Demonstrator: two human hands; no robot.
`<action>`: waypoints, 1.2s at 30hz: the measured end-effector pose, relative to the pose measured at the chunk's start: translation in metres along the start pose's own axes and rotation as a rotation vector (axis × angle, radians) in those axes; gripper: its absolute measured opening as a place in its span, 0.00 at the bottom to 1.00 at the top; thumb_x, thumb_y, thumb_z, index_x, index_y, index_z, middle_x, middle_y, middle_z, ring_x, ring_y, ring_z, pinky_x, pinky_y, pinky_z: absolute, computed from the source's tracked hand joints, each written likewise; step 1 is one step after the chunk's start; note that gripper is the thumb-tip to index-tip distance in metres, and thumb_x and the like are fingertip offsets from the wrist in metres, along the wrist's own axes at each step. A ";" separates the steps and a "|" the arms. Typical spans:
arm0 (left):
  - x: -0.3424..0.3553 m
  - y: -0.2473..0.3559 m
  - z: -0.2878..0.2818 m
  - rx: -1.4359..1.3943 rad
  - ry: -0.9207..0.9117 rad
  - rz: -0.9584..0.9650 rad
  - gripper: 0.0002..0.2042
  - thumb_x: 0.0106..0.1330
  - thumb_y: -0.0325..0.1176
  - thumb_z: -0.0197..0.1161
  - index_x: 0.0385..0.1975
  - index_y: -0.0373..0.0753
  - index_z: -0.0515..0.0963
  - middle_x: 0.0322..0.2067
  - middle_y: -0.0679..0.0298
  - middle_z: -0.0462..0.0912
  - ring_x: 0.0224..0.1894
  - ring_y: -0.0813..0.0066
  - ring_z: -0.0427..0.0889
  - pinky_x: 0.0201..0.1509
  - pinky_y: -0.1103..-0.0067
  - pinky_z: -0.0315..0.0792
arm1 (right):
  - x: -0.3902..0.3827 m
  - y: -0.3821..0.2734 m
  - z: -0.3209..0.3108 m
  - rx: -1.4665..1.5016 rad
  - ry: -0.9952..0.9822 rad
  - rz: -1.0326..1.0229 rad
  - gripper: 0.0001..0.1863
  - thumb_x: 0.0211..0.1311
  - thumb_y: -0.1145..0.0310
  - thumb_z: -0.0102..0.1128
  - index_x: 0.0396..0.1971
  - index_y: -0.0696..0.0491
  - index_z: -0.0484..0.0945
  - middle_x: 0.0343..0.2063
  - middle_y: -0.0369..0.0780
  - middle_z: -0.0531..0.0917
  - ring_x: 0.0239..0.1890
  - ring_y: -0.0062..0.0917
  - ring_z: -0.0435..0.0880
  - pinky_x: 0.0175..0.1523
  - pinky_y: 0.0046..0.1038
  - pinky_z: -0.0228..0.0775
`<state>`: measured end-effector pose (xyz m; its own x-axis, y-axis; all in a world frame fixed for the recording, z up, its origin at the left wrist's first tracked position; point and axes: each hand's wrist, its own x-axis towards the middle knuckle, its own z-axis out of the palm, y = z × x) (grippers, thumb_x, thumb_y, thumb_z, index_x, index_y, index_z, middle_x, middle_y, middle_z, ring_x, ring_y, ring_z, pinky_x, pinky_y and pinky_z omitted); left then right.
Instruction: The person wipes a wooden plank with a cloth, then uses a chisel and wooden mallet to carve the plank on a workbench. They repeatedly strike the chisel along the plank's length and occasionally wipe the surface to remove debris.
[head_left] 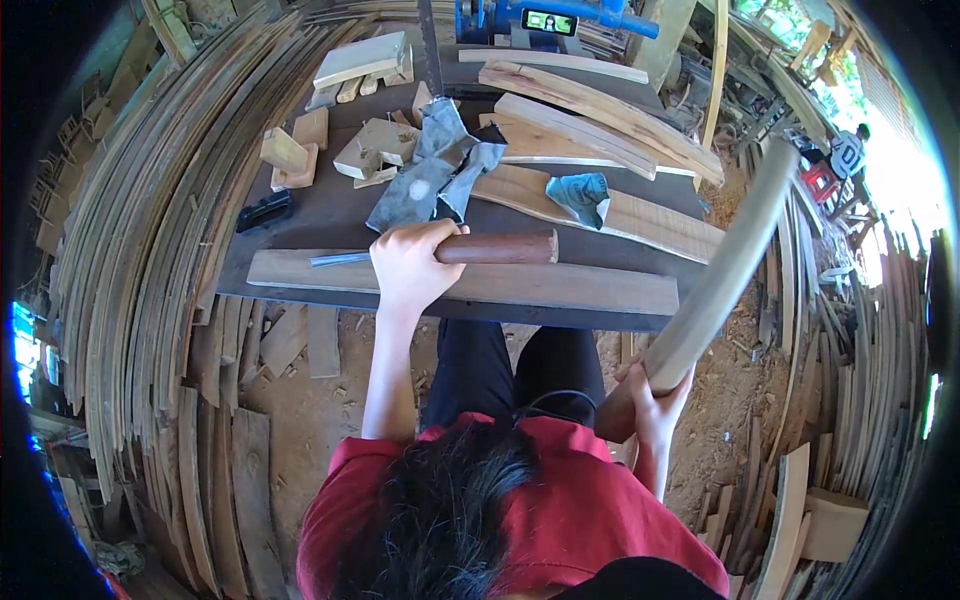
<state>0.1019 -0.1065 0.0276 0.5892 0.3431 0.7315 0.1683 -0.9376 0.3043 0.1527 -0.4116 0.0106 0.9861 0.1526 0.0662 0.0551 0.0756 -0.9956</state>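
My left hand [412, 265] is closed round a chisel [508, 248] with a thick round brown wooden handle; its narrow metal blade points left. The chisel lies across the face of a long flat wooden strip [590, 284] along the table's near edge; whether it touches the strip I cannot tell. Off to the right, my right hand [652, 402] grips the lower end of a long, slightly curved wooden piece [725, 275]. That piece slants up and away to the right, raised beyond the table's right side. Its darker lower end shows beside my wrist.
On the dark table [330, 220] lie a grey rag [425, 180], a blue-green sandpaper piece [580, 198], curved boards [600, 110], wood blocks [378, 148] and a black tool [265, 211]. A blue machine [610, 20] stands behind. Stacked timber strips [150, 220] flank both sides. A person [848, 155] sits far right.
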 end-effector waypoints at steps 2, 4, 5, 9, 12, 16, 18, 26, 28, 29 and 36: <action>0.000 0.000 0.001 -0.015 0.006 -0.009 0.10 0.46 0.37 0.69 0.14 0.43 0.74 0.12 0.63 0.74 0.16 0.62 0.74 0.21 0.73 0.66 | 0.000 0.001 0.006 -0.111 -0.166 -0.105 0.28 0.44 0.76 0.67 0.47 0.58 0.65 0.28 0.39 0.79 0.30 0.22 0.80 0.35 0.25 0.76; 0.001 0.000 0.002 0.006 0.017 0.006 0.10 0.46 0.36 0.68 0.13 0.44 0.73 0.12 0.65 0.74 0.15 0.64 0.74 0.21 0.73 0.67 | -0.008 0.002 0.018 -0.206 -0.328 -0.065 0.28 0.42 0.74 0.68 0.46 0.57 0.66 0.28 0.42 0.80 0.32 0.28 0.82 0.38 0.29 0.75; 0.002 0.000 0.002 0.016 0.022 0.014 0.10 0.46 0.36 0.67 0.13 0.45 0.72 0.12 0.65 0.73 0.15 0.65 0.74 0.21 0.73 0.67 | -0.009 -0.001 0.024 -0.375 -0.436 -0.107 0.28 0.42 0.72 0.67 0.46 0.57 0.66 0.29 0.45 0.80 0.33 0.32 0.83 0.39 0.31 0.75; -0.003 -0.027 -0.009 0.117 0.028 -0.010 0.12 0.47 0.37 0.68 0.12 0.44 0.71 0.11 0.64 0.72 0.15 0.63 0.73 0.22 0.72 0.66 | -0.001 0.006 0.025 -0.500 -0.474 -0.168 0.27 0.43 0.69 0.67 0.44 0.57 0.66 0.29 0.51 0.80 0.33 0.41 0.83 0.38 0.35 0.73; -0.004 -0.032 -0.021 0.065 -0.036 -0.076 0.11 0.49 0.39 0.68 0.15 0.43 0.74 0.14 0.62 0.74 0.18 0.59 0.74 0.24 0.71 0.67 | 0.007 0.002 0.025 -0.370 -0.298 -0.217 0.23 0.44 0.71 0.66 0.40 0.57 0.65 0.24 0.45 0.80 0.28 0.33 0.83 0.35 0.32 0.74; 0.000 -0.032 -0.022 0.049 0.008 -0.081 0.11 0.50 0.39 0.68 0.15 0.42 0.74 0.14 0.61 0.74 0.19 0.59 0.74 0.24 0.71 0.66 | 0.004 0.008 0.040 -0.155 -0.346 -0.130 0.23 0.43 0.73 0.66 0.39 0.56 0.65 0.26 0.41 0.81 0.29 0.29 0.82 0.37 0.28 0.74; 0.000 -0.033 -0.022 0.081 0.023 -0.052 0.12 0.50 0.39 0.68 0.15 0.41 0.74 0.14 0.61 0.74 0.18 0.59 0.74 0.24 0.72 0.66 | 0.000 0.000 0.051 -0.361 -0.598 -0.125 0.26 0.43 0.69 0.67 0.43 0.57 0.65 0.29 0.48 0.81 0.34 0.38 0.83 0.39 0.33 0.74; -0.006 -0.051 -0.031 0.116 0.049 -0.089 0.11 0.48 0.39 0.68 0.14 0.44 0.74 0.14 0.63 0.75 0.18 0.62 0.76 0.23 0.72 0.68 | 0.012 0.007 0.049 -0.267 -0.380 -0.174 0.25 0.44 0.71 0.67 0.41 0.60 0.65 0.27 0.48 0.81 0.31 0.31 0.84 0.36 0.30 0.75; -0.005 -0.052 -0.031 0.106 0.055 -0.086 0.11 0.49 0.38 0.68 0.14 0.43 0.74 0.13 0.63 0.75 0.18 0.61 0.75 0.23 0.72 0.68 | 0.012 0.014 0.056 -0.220 -0.292 -0.194 0.26 0.43 0.71 0.67 0.43 0.60 0.64 0.26 0.47 0.81 0.30 0.30 0.84 0.36 0.30 0.75; -0.005 -0.052 -0.031 0.101 0.058 -0.084 0.11 0.49 0.38 0.68 0.14 0.43 0.74 0.13 0.63 0.74 0.18 0.61 0.75 0.23 0.72 0.68 | 0.011 0.012 0.059 -0.226 -0.390 -0.186 0.27 0.44 0.70 0.67 0.43 0.60 0.64 0.26 0.48 0.81 0.30 0.32 0.84 0.36 0.31 0.75; 0.000 -0.084 -0.055 0.148 0.007 -0.235 0.06 0.41 0.29 0.66 0.21 0.40 0.78 0.18 0.57 0.78 0.22 0.57 0.79 0.27 0.73 0.71 | 0.014 0.000 0.056 -0.567 -0.627 -0.240 0.26 0.42 0.65 0.68 0.41 0.58 0.67 0.29 0.54 0.80 0.35 0.49 0.81 0.37 0.39 0.74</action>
<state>0.0444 -0.0243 0.0360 0.5150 0.5523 0.6556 0.4140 -0.8299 0.3739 0.1577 -0.3543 0.0155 0.6791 0.7212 0.1365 0.4838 -0.3000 -0.8221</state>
